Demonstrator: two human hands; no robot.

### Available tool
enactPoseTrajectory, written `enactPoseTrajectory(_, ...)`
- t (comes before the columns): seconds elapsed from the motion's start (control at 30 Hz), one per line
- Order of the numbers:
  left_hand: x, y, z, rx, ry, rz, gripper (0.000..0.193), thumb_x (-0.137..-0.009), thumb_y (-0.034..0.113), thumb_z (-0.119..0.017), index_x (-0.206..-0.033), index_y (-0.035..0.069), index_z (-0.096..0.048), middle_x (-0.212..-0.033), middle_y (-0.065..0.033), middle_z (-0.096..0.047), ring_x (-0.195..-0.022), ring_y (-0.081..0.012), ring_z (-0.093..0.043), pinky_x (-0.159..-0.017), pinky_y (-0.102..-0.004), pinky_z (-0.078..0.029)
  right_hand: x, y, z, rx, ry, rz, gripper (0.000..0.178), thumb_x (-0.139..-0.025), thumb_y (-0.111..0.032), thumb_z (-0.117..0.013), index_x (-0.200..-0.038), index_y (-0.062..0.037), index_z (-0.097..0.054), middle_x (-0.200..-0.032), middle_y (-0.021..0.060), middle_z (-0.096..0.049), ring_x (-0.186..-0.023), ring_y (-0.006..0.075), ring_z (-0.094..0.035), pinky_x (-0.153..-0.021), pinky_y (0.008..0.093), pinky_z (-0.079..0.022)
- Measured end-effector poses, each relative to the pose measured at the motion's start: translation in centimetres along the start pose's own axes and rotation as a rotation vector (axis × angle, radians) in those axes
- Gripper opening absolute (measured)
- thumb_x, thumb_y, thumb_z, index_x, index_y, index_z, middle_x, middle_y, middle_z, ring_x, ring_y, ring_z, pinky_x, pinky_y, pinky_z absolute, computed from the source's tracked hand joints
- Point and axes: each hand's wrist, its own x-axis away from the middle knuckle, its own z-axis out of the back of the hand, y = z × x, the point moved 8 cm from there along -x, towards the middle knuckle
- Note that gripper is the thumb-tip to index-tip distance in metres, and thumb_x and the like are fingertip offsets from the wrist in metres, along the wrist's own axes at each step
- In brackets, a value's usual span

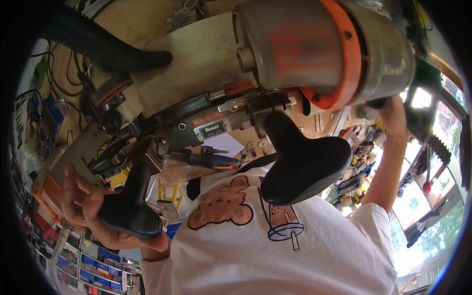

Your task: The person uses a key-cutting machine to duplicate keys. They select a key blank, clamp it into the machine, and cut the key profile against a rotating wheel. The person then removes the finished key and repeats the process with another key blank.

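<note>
A key-cutting machine (194, 81) fills the upper middle, with a big grey motor (300, 49) banded in orange. My left hand (81, 199) is at the left, loosely curled about a black lever handle (130, 206); the thumb lies under its lower end and one finger is raised. My right hand (395, 115) reaches up at the far right to the underside of the motor's end, where its fingertips are hidden behind a dark part. A second, larger black handle (305, 164) juts out below the motor, untouched. Small metal keys (214, 150) are near the machine's front edge.
A black ribbed hose (108, 49) runs in from the upper left. A black-and-orange tool (206, 160) lies before the machine. Shelves with blue bins (101, 268) stand at lower left, a yellow step ladder (169, 191) is beyond, and a bright window is at the right.
</note>
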Motion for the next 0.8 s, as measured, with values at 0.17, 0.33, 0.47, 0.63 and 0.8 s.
enactPoseTrajectory(0.17,-0.5,0.1,0.1,0.020,0.031,0.036,0.057,-0.090,0.047,-0.027,-0.104,-0.004,-0.050,-0.115,-0.0214,-0.046,-0.111,-0.0362,-0.046,-0.100,-0.0507,-0.034,0.3,-0.8,0.0,0.028,0.224,0.039,0.044,-0.089,-0.034,-0.046,-0.120,-0.0025,-0.046,-0.115,0.0107,-0.052,-0.102,0.0234,-0.053,-0.081,0.0441,-0.046)
enactPoseTrajectory(0.33,0.0,0.1,-1.0,-0.022,0.015,0.026,0.061,-0.090,0.049,-0.024,-0.103,-0.006,-0.048,-0.115,-0.0232,-0.044,-0.113,-0.0379,-0.044,-0.100,-0.0544,-0.032,0.5,0.0,-1.4,-0.042,-0.082,0.166,0.047,-0.089,-0.038,-0.046,-0.116,-0.0005,-0.046,-0.100,0.0137,-0.060,-0.091,0.0272,-0.061,-0.081,0.0423,-0.050)
enactPoseTrajectory(0.47,0.3,-0.2,-0.4,0.010,0.015,0.057,0.060,-0.090,0.048,-0.025,-0.103,-0.006,-0.048,-0.116,-0.0237,-0.045,-0.113,-0.0372,-0.044,-0.099,-0.0525,-0.033,-0.1,-0.4,0.0,0.182,0.313,-0.112,0.050,-0.090,-0.045,-0.041,-0.113,-0.0019,-0.049,-0.098,0.0128,-0.060,-0.090,0.0244,-0.060,-0.076,0.0387,-0.052)
enactPoseTrajectory(0.63,-0.2,-0.3,0.6,-0.057,0.024,0.066,0.064,-0.089,0.053,-0.026,-0.103,-0.006,-0.049,-0.114,-0.0228,-0.049,-0.111,-0.0343,-0.047,-0.098,-0.0474,-0.034,0.5,-1.5,-2.6,-0.137,-0.113,0.120,0.059,-0.081,-0.048,-0.055,-0.117,-0.0019,-0.048,-0.110,0.0119,-0.056,-0.101,0.0229,-0.056,-0.075,0.0436,-0.053)
enactPoseTrajectory(0.8,1.0,-1.1,0.3,-0.029,0.054,0.141,0.068,-0.088,0.057,-0.025,-0.103,-0.005,-0.050,-0.114,-0.0207,-0.050,-0.111,-0.0314,-0.047,-0.098,-0.0437,-0.035,-0.2,1.2,1.9,0.032,0.139,-0.050,0.063,-0.078,-0.049,-0.057,-0.119,-0.0025,-0.045,-0.113,0.0114,-0.054,-0.098,0.0259,-0.057,-0.069,0.0448,-0.053)
